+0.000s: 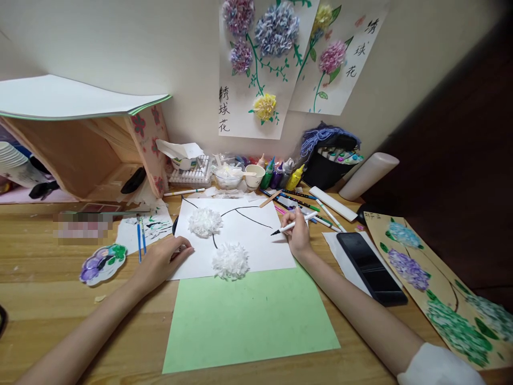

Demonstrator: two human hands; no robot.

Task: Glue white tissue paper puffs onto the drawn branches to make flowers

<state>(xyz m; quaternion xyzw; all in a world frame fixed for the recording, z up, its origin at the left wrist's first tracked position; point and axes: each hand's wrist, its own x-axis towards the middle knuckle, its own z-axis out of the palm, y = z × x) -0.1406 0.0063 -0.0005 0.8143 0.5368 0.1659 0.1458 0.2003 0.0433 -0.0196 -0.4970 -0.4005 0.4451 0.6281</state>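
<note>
My right hand grips a white marker with a black tip, which points left at the white paper, close to the end of a drawn curved line. Whether the tip touches the paper I cannot tell. My left hand rests on the paper's left edge, fingers loosely bent and holding nothing. Two fluffy white paper flowers sit on the sheet: an upper one and a lower one at the bottom edge. Black branch lines run between and beside them. Beneath lies a green sheet.
Left stand a paint palette and two blue brushes. Behind the paper are a bowl of white scraps, a paper cup, paint bottles and scattered pens. A phone and a flower picture lie right.
</note>
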